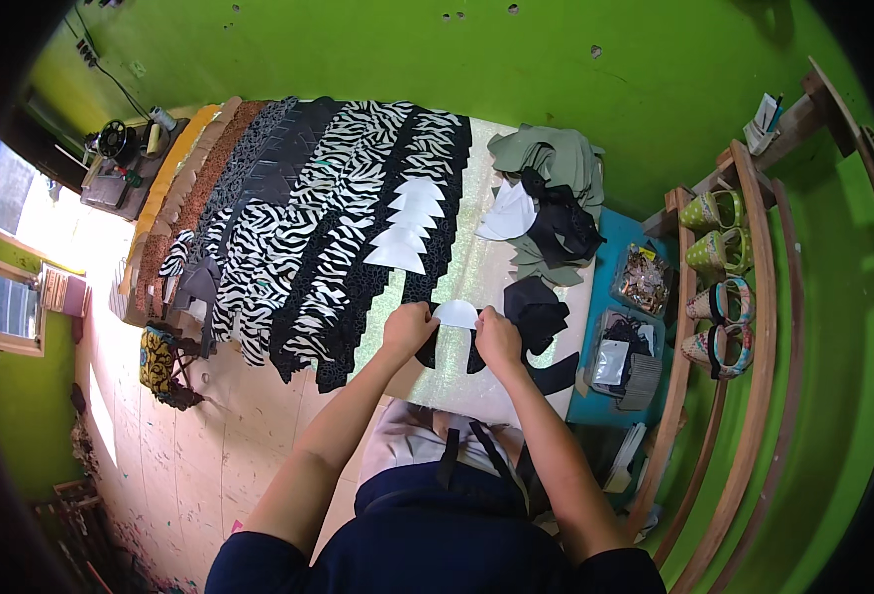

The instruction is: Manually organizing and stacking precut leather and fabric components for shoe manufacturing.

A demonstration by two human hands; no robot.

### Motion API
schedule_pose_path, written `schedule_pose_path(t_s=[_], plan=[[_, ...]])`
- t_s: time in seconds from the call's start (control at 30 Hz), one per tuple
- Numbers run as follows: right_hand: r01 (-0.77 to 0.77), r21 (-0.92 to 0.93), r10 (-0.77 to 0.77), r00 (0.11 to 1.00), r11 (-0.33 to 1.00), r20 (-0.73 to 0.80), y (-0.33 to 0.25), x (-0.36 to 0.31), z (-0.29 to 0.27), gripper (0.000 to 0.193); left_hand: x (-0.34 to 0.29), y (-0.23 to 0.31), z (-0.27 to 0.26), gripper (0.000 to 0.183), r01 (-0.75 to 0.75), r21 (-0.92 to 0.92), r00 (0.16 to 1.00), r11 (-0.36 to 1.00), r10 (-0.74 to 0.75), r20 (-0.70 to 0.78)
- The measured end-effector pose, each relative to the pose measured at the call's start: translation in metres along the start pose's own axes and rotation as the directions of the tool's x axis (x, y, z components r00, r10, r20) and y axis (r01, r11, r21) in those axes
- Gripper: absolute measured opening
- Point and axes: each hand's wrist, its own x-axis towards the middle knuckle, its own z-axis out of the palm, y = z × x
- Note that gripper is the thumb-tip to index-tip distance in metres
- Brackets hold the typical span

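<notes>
Over the near edge of the table, my left hand and my right hand are closed, pinching a curved black piece at its two sides. Between them sits a white half-round piece, its rounded side facing away from me. Whether the two pieces are joined I cannot tell. A stack of white pointed pieces lies beyond my left hand on rows of zebra-print pieces. Next to my right hand is a pile of black pieces, with a curved black strip nearer to me.
Grey-green pieces and white half-round pieces lie at the back right. Clear plastic boxes stand on a blue surface. A wooden rack holds several shoes. A sewing machine stands far left.
</notes>
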Motion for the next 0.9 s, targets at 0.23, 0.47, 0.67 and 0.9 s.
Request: schedule_pose_path(t_s=[0.23, 0.47, 0.67, 0.9], plan=[[-0.052, -0.163, 0.058, 0.998, 0.985, 0.031, -0.02, -0.005, -0.013, 0.017, -0.007, -0.004, -0.007, 0.029, 0.078, 0.052, 0.997, 0.996, -0.078, 0.004], [0.481, -0.212, -0.5, 0.865, 0.85, -0.04, -0.031, -0.035, 0.022, 0.052, -0.016, -0.015, -0.005, 0.02, -0.242, 0.037, 0.946, 0.97, 0.244, -0.215], [0.454, -0.19, -0.454, 0.89, 0.871, 0.045, -0.023, -0.039, 0.046, 0.059, -0.028, -0.028, 0.002, 0.043, -0.602, 0.292, 0.77, 0.743, 0.638, -0.036], [0.281, -0.142, -0.286, 0.958, 0.949, -0.011, -0.006, -0.042, 0.029, 0.058, -0.034, -0.029, 0.005, 0.045, -0.539, 0.418, 0.799, 0.731, 0.601, -0.022]])
